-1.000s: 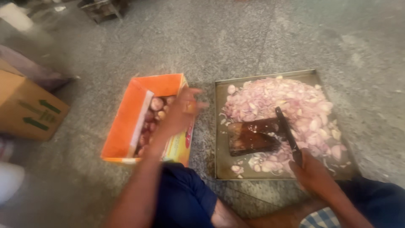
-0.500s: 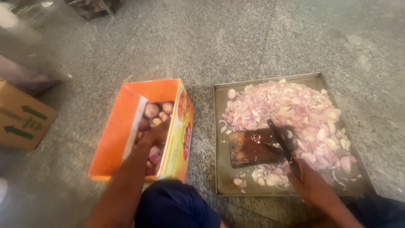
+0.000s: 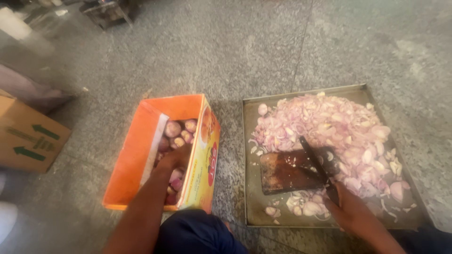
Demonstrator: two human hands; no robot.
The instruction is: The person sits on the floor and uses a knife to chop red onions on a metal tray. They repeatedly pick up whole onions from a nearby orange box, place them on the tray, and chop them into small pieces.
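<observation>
Cardboard carton [image 3: 28, 136] with green arrows sits far to the left of the orange box [image 3: 136, 160], well apart from it on the speckled floor [image 3: 263, 51]. Inside the orange box lie peeled onions [image 3: 181, 131], and the left hand [image 3: 175, 160] is sunk among them; its fingers are hidden below the pile, so I cannot tell whether its grip is spread or pressed around one. A blind grab there could come up with a slipping onion, or tip the light box wall outward. Just right of the orange box lies the metal tray [image 3: 252, 188], flat on the floor, heaped with sliced onion [image 3: 329, 127] toward its far side. A dark cutting board [image 3: 287, 170] rests in the tray's near half. The right hand [image 3: 353, 214] has its grip pressed together around the handle of a knife [image 3: 316, 157], blade resting across the board's right end. With eyes turned to the box, that blade could slide off the wet board or catch a finger.
</observation>
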